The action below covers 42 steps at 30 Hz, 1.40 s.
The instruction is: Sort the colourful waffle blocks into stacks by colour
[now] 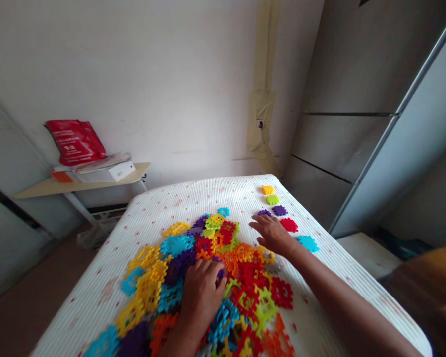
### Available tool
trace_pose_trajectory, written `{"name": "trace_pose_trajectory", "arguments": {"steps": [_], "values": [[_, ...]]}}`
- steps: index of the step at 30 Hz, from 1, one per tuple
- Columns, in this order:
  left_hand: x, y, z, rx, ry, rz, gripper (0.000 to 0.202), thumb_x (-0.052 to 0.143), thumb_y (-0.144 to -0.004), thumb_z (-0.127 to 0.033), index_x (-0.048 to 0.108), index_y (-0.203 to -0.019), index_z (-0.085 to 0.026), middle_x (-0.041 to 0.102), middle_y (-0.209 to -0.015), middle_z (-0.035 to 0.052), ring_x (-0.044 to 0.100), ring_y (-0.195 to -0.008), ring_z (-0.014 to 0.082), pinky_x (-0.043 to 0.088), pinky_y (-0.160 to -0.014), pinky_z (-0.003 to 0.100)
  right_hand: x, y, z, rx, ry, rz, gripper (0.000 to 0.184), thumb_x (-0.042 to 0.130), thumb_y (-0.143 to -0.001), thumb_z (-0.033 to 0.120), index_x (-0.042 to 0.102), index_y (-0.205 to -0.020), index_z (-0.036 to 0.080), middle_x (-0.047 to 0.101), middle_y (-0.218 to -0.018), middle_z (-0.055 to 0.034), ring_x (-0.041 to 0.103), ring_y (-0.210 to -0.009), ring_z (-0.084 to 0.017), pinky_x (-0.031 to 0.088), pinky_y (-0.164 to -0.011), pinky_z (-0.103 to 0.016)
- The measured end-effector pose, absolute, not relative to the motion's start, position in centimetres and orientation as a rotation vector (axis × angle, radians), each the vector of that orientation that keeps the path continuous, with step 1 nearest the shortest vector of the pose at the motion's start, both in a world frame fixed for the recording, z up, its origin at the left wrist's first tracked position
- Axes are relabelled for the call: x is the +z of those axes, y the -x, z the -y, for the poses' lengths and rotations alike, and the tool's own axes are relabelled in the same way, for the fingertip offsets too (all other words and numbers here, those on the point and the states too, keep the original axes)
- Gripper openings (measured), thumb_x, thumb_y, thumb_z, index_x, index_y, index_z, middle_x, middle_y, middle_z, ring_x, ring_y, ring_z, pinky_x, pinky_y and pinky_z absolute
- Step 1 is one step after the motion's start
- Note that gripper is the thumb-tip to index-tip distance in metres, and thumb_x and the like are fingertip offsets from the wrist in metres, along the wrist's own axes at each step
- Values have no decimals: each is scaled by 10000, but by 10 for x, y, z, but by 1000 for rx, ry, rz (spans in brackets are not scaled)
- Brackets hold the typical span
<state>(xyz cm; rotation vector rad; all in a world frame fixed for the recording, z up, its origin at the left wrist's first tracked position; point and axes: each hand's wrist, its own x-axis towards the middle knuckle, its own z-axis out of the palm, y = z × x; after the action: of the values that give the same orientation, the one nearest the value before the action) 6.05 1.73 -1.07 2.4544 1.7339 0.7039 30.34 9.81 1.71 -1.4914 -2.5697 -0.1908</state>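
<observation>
From my station I see a white plastered wall [163, 74] with a strip of beige tape [263, 99] running down it past a small wall socket [260, 124]. On the left, a narrow wooden shelf [78, 186] on a metal leg carries a red bag [75, 142] standing behind a white box [107, 172]. Brown floor [26, 307] shows below, and grey wall panels [342, 99] stand rightward beside a pale sliding door [427, 119]

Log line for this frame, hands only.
left hand: on pile of plastic interlocking pieces | right hand: open, beside red piece
</observation>
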Motion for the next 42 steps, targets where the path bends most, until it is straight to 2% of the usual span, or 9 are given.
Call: {"name": "trace_pose_trajectory", "arguments": {"steps": [6, 11, 14, 20, 24, 28, 36, 39, 42], "values": [[-20, -58, -20, 1049, -2454, -1668, 317, 550, -711, -114, 606, -1012, -196, 647, -799, 38, 579, -779, 207, 447, -722, 358, 16, -291, -75, -123, 1360, 2605, 394, 518, -781, 167, 561, -1171, 196, 489, -1322, -99, 466, -1112, -255, 369, -878, -407], [-22, -57, -21, 1237, -2449, -1597, 297, 516, -722, -115, 615, -990, -197, 614, -707, 15, 574, -686, 176, 466, -679, 330, 16, -283, -69, -83, 1344, 2608, 315, 432, -841, 136, 602, -1102, 182, 531, -1271, -114, 475, -1090, -231, 355, -877, -390], [-16, -56, -19, 1285, -2398, -1578, 257, 497, -761, -150, 629, -977, -198, 635, -741, 29, 593, -721, 177, 485, -695, 323, 15, -280, -69, -87, 1309, 2586, 289, 416, -861, 143, 611, -1072, 184, 549, -1246, -108, 484, -1072, -223, 352, -875, -385], [-7, -52, -15, 1447, -2160, -1559, 292, 434, -840, -209, 601, -1078, -184, 665, -902, 66, 619, -818, 176, 507, -735, 312, 13, -279, -68, -110, 1232, 2537, 259, 443, -856, 149, 621, -1041, 188, 567, -1220, -107, 500, -1044, -227, 349, -874, -387], [-13, -50, -17, 1444, -2013, -1581, 316, 458, -832, -232, 576, -1120, -176, 663, -969, 77, 623, -843, 178, 514, -752, 318, 11, -277, -68, -121, 1171, 2501, 241, 421, -878, 162, 620, -1012, 185, 585, -1193, -106, 518, -1021, -226, 366, -849, -393], [-15, -50, -18, 1447, -1894, -1583, 337, 472, -826, -271, 570, -1131, -167, 665, -895, 68, 630, -797, 175, 522, -709, 306, 7, -270, -64, -75, 1052, 2410, 236, 436, -881, 177, 589, -1062, 182, 605, -1157, -115, 543, -989, -222, 391, -848, -400], [-12, -50, -16, 1445, -1833, -1535, 350, 482, -829, -293, 547, -1147, -164, 660, -877, 69, 630, -792, 170, 520, -717, 305, 4, -246, -44, 167, 783, 2227, 302, 446, -907, 321, 517, -1162, 176, 652, -992, -114, 594, -917, -204, 479, -792, -351], [-11, -51, -16, 1445, -1829, -1510, 339, 476, -832, -296, 554, -1138, -170, 662, -892, 72, 634, -809, 174, 522, -735, 314, 3, -239, -40, 271, 816, 2194, 306, 490, -885, 354, 546, -1130, 178, 660, -958, -106, 612, -870, -199, 497, -746, -323], [-9, -52, -15, 1436, -1856, -1487, 325, 484, -824, -296, 575, -1110, -172, 669, -883, 71, 639, -805, 177, 525, -729, 311, 3, -236, -38, 426, 843, 2129, 214, 501, -881, 319, 593, -1027, 193, 670, -889, -70, 622, -794, -163, 498, -692, -268]]}}
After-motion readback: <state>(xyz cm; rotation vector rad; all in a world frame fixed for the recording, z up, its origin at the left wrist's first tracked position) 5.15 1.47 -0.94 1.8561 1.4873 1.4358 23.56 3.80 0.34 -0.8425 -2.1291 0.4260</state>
